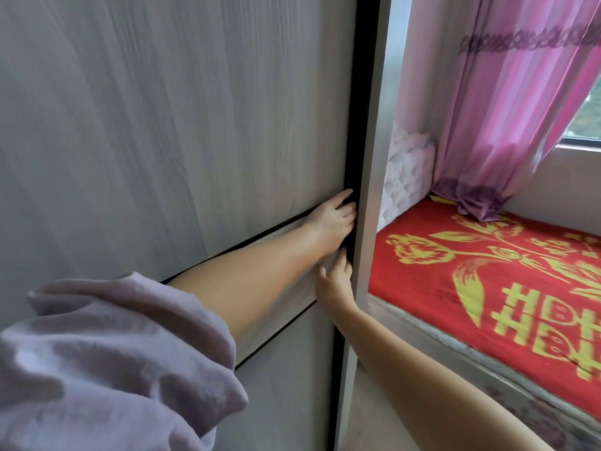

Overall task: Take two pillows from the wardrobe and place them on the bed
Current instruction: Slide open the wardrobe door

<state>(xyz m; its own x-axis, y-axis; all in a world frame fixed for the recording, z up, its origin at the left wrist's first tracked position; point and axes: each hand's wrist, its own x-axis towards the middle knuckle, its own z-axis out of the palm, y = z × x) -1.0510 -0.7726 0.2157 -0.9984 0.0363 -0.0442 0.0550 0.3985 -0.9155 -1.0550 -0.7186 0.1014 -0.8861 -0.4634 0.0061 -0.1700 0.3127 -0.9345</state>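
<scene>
Wardrobe door [162, 125], pale wood grain, nearly closed; a dark gap runs along its right edge beside the side panel [370, 190]. Left hand [331, 219]: fingers curled into that gap, gripping the door edge. Right hand [335, 278]: just below the left, fingertips hooked on the same edge. Lilac sleeve [113, 359] pushed up the left arm. Pillows not visible. Right of the wardrobe: red and yellow blanket [487, 271], pink curtain [504, 109].

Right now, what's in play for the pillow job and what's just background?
In play: wardrobe door, left hand and right hand, both at the door's dark edge. No pillows visible.
Background: curtain, red cover, window.
</scene>
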